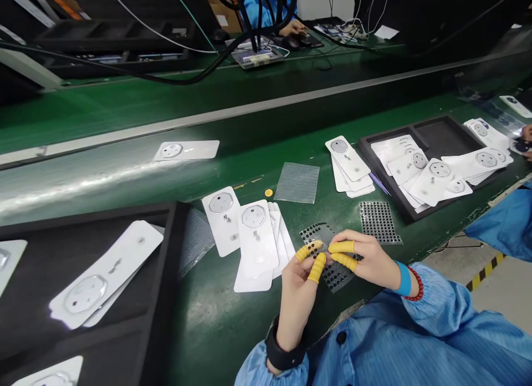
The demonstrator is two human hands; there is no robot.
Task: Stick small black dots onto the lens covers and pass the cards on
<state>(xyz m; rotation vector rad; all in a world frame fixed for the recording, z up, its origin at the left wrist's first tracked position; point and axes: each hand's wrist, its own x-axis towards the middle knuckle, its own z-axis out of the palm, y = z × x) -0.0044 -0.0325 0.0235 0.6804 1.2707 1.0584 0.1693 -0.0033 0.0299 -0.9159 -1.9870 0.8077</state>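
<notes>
My left hand [300, 286] and my right hand [366, 257] meet at the front edge of the green table, both wearing yellow finger cots. Their fingertips pinch together over a clear sheet of black dots [336, 276]; whatever lies between the tips is too small to make out. Left of my hands lies a pile of white panels [258, 258], each with a round grey disc, beside another white panel [222, 222]. A second sheet of black dots [380, 222] rests to the right. Beyond my hands is a translucent sheet [297, 183].
Black trays with white panels stand at left [166, 264] and right [444, 128]. More panels [349, 167], purple tweezers [379, 183] and a yellow disc [268, 193] lie between. One panel [187, 150] is farther back. Cables [195, 80] hang above. Other people's hands show at the back and right.
</notes>
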